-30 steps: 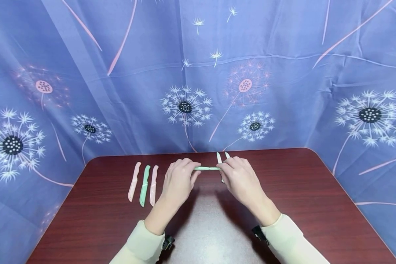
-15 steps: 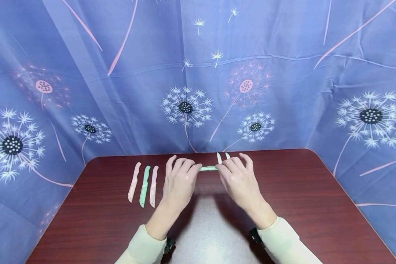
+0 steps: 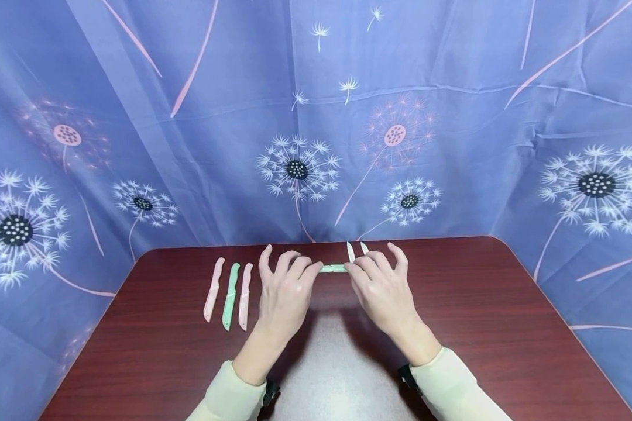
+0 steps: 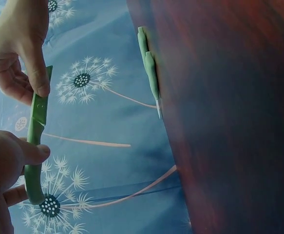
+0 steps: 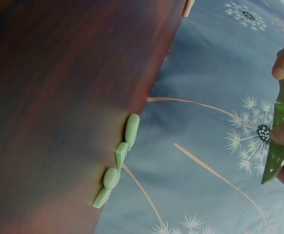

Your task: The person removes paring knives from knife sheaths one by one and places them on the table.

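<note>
A green paring knife in a matching sheath is held level between both hands above the table's far part. My left hand pinches its handle between thumb and fingers. With its thumb flat on the sheath's side, my right hand pinches the sheathed end. Handle and sheath meet between the two hands. Little fingers on both hands stick up. Two pale pointed blades show just behind the right hand, their lower parts hidden by it.
Left of the hands lie three sheathed knives in a row: a pink one, a green one and another pink one. A blue dandelion-print cloth hangs right behind the dark red wooden table.
Fingers of both hands have spread and lifted, leaving thumb-and-finger pinches on the knife. The hands have come slightly closer together, so less of the knife shows between them.
</note>
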Demonstrator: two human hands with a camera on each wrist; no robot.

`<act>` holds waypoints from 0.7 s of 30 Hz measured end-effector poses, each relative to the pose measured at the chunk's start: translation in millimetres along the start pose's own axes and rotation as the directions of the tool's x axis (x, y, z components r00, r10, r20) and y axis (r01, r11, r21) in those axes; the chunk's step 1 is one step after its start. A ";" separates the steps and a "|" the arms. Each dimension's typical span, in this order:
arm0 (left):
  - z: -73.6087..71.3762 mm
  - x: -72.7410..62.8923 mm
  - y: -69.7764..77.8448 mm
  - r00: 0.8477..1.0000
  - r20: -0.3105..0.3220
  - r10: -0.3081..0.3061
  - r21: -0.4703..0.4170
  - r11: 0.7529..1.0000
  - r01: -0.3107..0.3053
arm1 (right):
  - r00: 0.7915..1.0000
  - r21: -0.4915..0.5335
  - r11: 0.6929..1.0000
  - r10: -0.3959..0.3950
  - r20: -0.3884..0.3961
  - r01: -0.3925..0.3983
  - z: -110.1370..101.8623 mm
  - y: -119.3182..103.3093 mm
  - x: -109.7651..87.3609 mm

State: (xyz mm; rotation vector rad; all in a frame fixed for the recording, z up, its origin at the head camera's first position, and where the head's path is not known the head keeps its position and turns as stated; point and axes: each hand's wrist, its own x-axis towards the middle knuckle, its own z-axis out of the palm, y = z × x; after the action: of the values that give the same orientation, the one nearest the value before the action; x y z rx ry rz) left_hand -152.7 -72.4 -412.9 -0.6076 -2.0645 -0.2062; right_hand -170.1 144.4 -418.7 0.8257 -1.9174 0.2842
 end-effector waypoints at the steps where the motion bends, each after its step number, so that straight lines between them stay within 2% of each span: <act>1: 0.2 -0.5 0.1 1.000 -0.001 0.001 0.002 1.000 -0.001 | 1.000 -0.002 1.000 -0.002 -0.005 0.002 0.7 0.4 -0.4; 6: 1.2 -1.5 0.3 1.000 -0.007 0.009 0.007 1.000 -0.009 | 1.000 0.003 1.000 -0.010 -0.019 0.010 3.1 1.6 -2.4; 16: 0.8 -1.3 0.1 1.000 0.014 0.009 -0.001 1.000 -0.009 | 1.000 0.042 0.999 -0.006 0.029 0.005 4.7 4.0 -4.4; 21: 1.6 -2.0 0.2 1.000 0.022 0.004 -0.004 1.000 -0.004 | 1.000 0.032 0.999 -0.003 0.029 0.003 4.8 4.1 -5.0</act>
State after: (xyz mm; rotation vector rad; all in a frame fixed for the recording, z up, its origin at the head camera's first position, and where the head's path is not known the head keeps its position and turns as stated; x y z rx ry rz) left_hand -153.0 -72.3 -415.5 -0.6187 -2.0840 -0.2030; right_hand -174.7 147.0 -424.7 0.8581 -1.9429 0.3033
